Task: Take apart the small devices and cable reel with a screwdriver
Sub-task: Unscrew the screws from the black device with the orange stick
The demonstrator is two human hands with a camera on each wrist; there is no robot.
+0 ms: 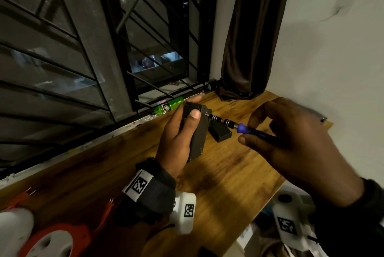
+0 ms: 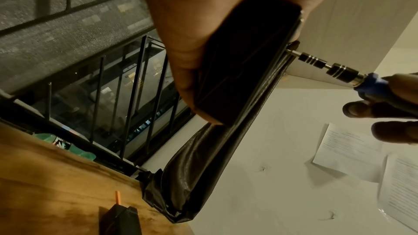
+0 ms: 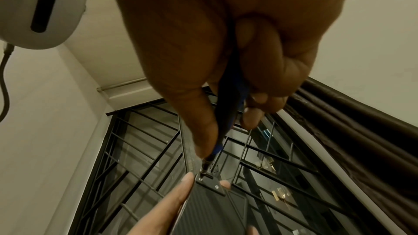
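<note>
Presently noted, lower left of the head view: orange cable reel [image 1: 52, 240] with white hub, lying on the wooden table [image 1: 224, 184], untouched and well apart from both hands. Upper left and centre: barred window [image 1: 83, 38]; green bottle [image 1: 168, 107] lying along the sill edge.

Centre of frame: left hand [image 1: 178, 138] wrapped round a dark, flat, oblong device [image 1: 196, 132], thumb pressed on its upper face, fingers behind; device lifted off the table, long axis running from lower centre up toward the window. Second small black device [image 1: 220, 132] lying on the table just beyond, partly hidden behind the held one.

Right of centre: screwdriver [image 1: 241, 128], blue handle and ringed black bit holder, pinched between thumb and fingertips of the right hand [image 1: 295, 142]. Shaft lying roughly crosswise to the device's long axis, tip seated at a corner screw on the device's far end; confirmed in the right wrist view, tip on one screw [image 3: 200, 178], a second screw [image 3: 216, 187] just beside it on the same end plate.

Governing relation: screw lies left of the right hand, in line with the shaft. Judged: turning wanted along that axis, left hand bracing; slip off the screw head the likely fault if the shaft tilts.

Far right: dark curtain [image 1: 253, 28] and plain wall.
</note>
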